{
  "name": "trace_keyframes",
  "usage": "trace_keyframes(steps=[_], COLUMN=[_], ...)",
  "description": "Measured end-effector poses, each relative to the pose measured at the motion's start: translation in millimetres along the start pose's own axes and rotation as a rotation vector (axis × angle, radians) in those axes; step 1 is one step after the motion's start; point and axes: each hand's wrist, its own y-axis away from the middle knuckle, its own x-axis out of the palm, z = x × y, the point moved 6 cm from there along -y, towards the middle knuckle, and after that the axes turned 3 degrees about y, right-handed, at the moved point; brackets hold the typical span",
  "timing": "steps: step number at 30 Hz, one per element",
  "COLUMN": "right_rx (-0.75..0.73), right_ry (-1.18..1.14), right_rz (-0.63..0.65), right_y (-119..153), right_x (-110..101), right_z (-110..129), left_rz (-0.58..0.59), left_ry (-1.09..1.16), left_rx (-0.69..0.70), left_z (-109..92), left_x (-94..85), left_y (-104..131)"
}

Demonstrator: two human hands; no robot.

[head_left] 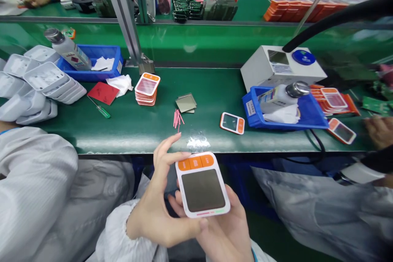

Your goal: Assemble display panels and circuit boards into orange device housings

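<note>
Between both hands, over the bench's front edge, is a white device front panel [202, 191] with a dark screen, three orange buttons along the top and small pink and green marks at the bottom. My left hand [159, 208] grips it from the left, index finger at its top edge and thumb at the bottom edge. From below and right, my right hand [225, 229] cradles the same panel; some of its fingers are hidden behind. Just beyond lie pink strips [177, 119], thin grey-green plates [186, 102] and a similar orange-and-white panel [232, 123].
Stacked panels [147, 89], a red sheet [103, 93], a green screwdriver [102, 110] and white housings [46, 77] lie left. Blue trays [104, 74] with bottles stand on both sides, with a white box [278, 69] behind the right one. Co-workers sit beside and opposite.
</note>
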Motion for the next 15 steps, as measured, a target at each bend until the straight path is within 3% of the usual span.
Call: trace_keyframes(steps=[3,15], right_rx=[-0.035,0.019], right_ry=[-0.049,-0.059], right_rz=[0.024,-0.027], right_y=[-0.2,0.7], right_x=[4.3,0.6], right_z=[2.2,-0.6], left_rz=[0.071,0.1], left_ry=[-0.051,-0.045], left_rx=[0.028,0.051], left_z=[-0.5,0.5], left_x=[1.7,1.9], left_y=[0.1,-2.0])
